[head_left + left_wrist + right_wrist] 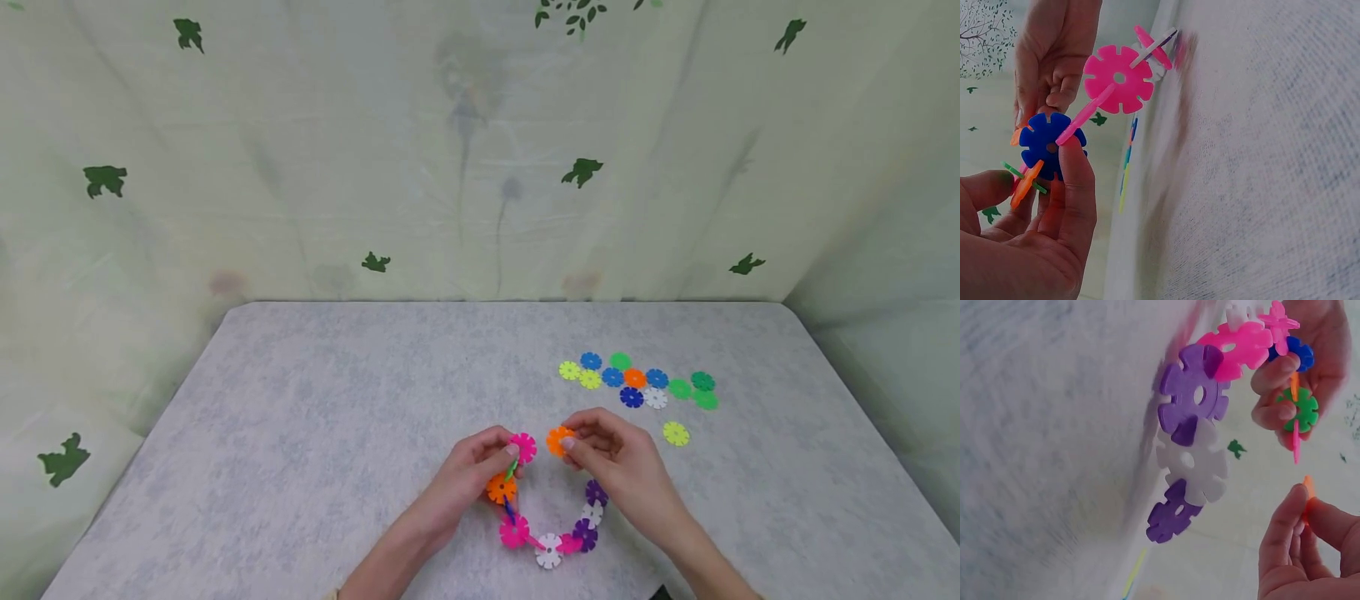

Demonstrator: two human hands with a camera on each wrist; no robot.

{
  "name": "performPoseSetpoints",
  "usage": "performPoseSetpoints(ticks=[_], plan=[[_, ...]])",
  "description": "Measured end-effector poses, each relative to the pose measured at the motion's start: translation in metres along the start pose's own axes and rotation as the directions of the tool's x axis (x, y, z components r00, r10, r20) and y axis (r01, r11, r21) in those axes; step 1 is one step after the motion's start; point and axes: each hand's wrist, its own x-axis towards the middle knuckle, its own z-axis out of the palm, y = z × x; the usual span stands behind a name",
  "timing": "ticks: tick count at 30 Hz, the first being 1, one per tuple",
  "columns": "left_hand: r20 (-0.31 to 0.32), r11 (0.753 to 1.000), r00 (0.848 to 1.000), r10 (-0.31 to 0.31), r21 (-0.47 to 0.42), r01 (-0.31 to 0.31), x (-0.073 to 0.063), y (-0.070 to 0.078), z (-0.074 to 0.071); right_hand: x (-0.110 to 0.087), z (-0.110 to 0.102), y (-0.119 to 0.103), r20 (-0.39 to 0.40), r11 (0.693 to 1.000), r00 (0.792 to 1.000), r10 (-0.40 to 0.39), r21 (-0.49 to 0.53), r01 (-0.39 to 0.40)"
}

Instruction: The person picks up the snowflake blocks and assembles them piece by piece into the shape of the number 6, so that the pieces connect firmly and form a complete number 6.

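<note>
The left hand's (476,467) fingers are curled, pinching the linked chain (514,531) of notched discs by its green disc (1307,409), with the pink end disc (525,448) jutting past the fingertips. The right hand (626,462) pinches a single orange disc (560,442) between thumb and fingers, facing that pink disc across a small gap. The rest of the chain loops below both sets of fingers, towards the wearer, ending in a purple disc (596,492) just under the right fingers; whether its lowest part touches the desk (300,417) I cannot tell. If the orange disc were pushed against the pink one with the slots out of line, it could skid off or spring from the fingertips; too hard a squeeze might twist the green link loose, and the hanging length could tug a joint apart. The desk is mottled pale grey, with unlinked discs (657,378) lying flat beyond the right fingers and a yellow disc (676,433) nearer, to their right. Pale curtains (337,125) printed with dark green birds enclose it behind and at both sides.
</note>
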Motion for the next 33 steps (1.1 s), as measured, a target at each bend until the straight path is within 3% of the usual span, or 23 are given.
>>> performPoseSetpoints(ticks=[5, 16, 27, 33], plan=[[-0.001, 1.000, 1.000, 0.005, 0.000, -0.005, 0.000, 0.001, 0.002, 0.001, 0.000, 0.005, 0.003, 0.997, 0.999, -0.038, 0.063, 0.038], [0.043, 0.998, 0.999, 0.029, -0.062, -0.026, -0.001, 0.001, 0.006, -0.001, 0.003, 0.009, 0.055, 0.991, 0.993, -0.108, 0.090, 0.102], [0.013, 0.994, 0.999, 0.052, -0.097, -0.051, -0.002, -0.001, 0.009, -0.004, 0.008, 0.010, 0.070, 0.982, 0.979, -0.191, 0.008, 0.191], [0.006, 0.994, 0.998, 0.064, -0.093, -0.064, -0.002, -0.001, 0.011, -0.003, 0.009, 0.010, 0.064, 0.985, 0.983, -0.174, 0.008, 0.174]])
